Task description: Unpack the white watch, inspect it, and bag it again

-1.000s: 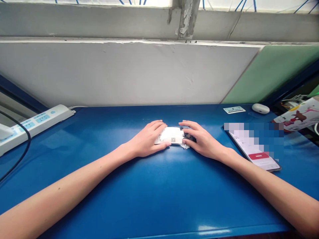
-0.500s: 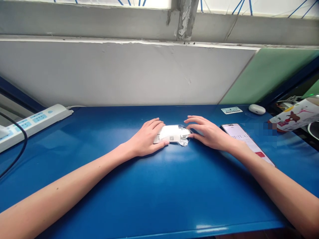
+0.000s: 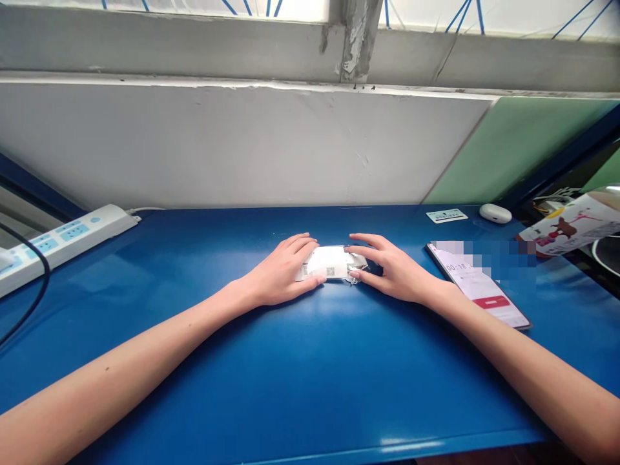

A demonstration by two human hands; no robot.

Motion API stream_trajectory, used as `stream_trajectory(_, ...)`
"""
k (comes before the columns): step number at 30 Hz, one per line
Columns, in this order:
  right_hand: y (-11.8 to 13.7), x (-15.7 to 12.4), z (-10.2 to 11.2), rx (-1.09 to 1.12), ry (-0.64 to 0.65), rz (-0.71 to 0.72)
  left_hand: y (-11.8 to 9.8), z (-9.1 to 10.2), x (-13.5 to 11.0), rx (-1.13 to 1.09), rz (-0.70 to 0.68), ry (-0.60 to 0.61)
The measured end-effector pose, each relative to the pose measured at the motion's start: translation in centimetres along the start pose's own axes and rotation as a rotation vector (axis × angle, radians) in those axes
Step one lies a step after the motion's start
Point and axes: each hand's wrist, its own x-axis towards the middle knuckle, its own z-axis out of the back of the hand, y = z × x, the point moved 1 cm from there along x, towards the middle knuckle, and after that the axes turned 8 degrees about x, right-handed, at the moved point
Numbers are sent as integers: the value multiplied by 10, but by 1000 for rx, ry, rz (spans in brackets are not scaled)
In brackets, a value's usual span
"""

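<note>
A small white packet [image 3: 327, 259], with a printed square code on its label, lies on the blue table in front of me. My left hand [image 3: 289, 268] holds its left end, thumb along the near edge and fingers over the far side. At the right end is a crumpled clear, silvery plastic part [image 3: 357, 261]. My right hand [image 3: 393, 266] has its index finger at the far side of this part and its thumb at the near side, gripping it with the fingertips. What the packet contains is hidden.
To the right, a phone [image 3: 484, 294] showing a timer lies partly behind my right forearm. Farther back are a card [image 3: 446, 216], a white earbud case [image 3: 495, 213] and a printed carton [image 3: 566, 226]. A power strip [image 3: 68, 242] with a black cable [image 3: 44, 284] is at left.
My right hand has moved left, farther over the packet's end. The clear plastic there looks more bunched and covered. My left hand keeps its place on the packet.
</note>
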Motion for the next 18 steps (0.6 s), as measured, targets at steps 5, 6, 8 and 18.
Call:
stream_trajectory(5,-5,2,-4,-7,-36,5,1,-1,0,7,6,-7)
stream_trajectory(6,-5,2,-2,-12,-33,1,1,-1,0,5,9,-12)
stream_trajectory(8,-7,2,3,-17,-14,-12,1,-2,1,2,14,-19)
stream_trajectory(18,-4,1,5,-84,-26,42,1,-3,0,3,-9,-61)
